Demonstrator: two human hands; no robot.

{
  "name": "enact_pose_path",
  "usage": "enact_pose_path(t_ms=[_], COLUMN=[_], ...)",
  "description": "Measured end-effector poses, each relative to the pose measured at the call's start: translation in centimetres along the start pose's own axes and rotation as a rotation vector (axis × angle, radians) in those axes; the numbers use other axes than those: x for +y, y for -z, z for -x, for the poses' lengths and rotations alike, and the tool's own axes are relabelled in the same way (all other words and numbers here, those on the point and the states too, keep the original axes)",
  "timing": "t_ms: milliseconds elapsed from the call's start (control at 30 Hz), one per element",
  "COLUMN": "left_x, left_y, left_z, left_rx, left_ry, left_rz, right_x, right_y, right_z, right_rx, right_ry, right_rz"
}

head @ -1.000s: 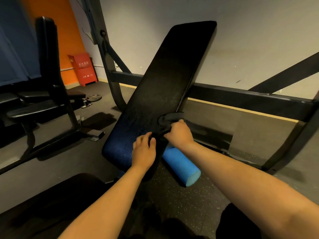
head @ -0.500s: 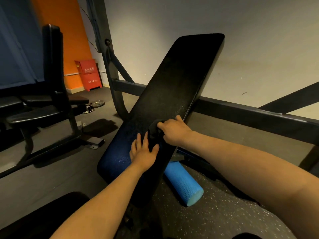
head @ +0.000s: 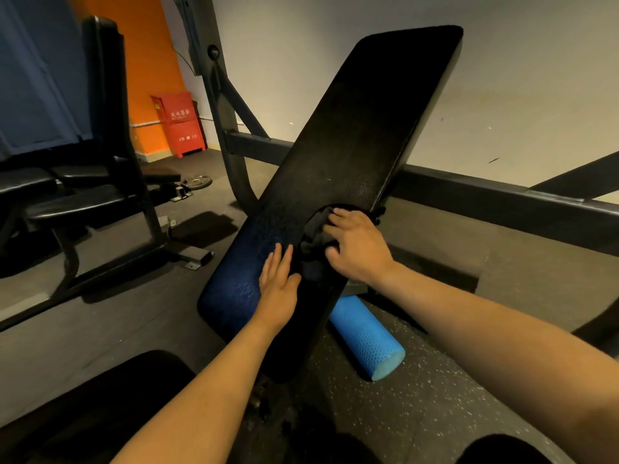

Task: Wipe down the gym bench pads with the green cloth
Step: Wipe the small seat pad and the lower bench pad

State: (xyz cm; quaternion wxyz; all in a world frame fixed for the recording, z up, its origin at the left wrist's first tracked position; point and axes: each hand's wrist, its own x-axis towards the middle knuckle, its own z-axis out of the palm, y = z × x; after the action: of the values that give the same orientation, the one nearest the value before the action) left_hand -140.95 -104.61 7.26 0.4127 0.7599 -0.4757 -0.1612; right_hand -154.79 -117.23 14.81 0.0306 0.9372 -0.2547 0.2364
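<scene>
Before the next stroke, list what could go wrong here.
1. The cloth is bunched under the right hand, so each pass likely cleans only a narrow strip and may miss parts of the bench pad.
2. The blue foam roller lies on the floor beside the pad's lower end; a sidestep could land on it.

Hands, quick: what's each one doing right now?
Left hand: open, fingers straight, resting flat on the bench pad.
Right hand: closed on the bunched cloth, holding it against the pad.
</scene>
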Motion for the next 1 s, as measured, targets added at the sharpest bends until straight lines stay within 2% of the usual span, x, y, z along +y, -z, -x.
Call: enact_pose_path(t_ms=[100,200,300,367,433,500,733,833,933,1000], left_x=[-0.5,-0.6,-1.1,-1.7,-2.2,-2.7,-5.2,-5.5,-5.8,-5.8], left_y=[-0.1,-1.0,-0.9,-0.5,-0.1,0.1,0.3,-0.2,-0.1,0.4], left_z=[1.7,3.9,5.7,6.7,7.7,8.5,10.9,11.7,12.1,12.2], left_rx=[0.046,0.180,0.208,0.188,0.182,0.182,0.179,0.200,0.221,0.221], left_ry=[0.034,0.218,0.370,0.412,0.427,0.422,0.352,0.356,0.376,0.384], left_rz=[-0.043,-0.217,-0.108,0.024,0.144,0.170,0.118,0.153,0.198,0.227], right_x=[-2.9,-4.1,-2.6,-1.3,-1.2,-2.8,-8.2,-10.2,-10.2,-9.4], right_y=[-1.9,-3.1,-2.1,-1.0,-0.9,-1.9,-6.2,-7.8,-7.7,-7.0], right_z=[3.6,6.5,5.6,3.7,3.1,4.2,10.9,13.4,13.0,11.0], right_rx=[-0.025,-0.109,-0.198,-0.159,-0.086,-0.043,-0.060,-0.138,-0.202,-0.177], right_ry=[0.060,0.157,0.243,0.139,-0.019,-0.088,0.037,0.178,0.324,0.301], right_rz=[-0.020,-0.056,0.031,0.042,-0.014,-0.023,-0.053,-0.080,-0.055,-0.022])
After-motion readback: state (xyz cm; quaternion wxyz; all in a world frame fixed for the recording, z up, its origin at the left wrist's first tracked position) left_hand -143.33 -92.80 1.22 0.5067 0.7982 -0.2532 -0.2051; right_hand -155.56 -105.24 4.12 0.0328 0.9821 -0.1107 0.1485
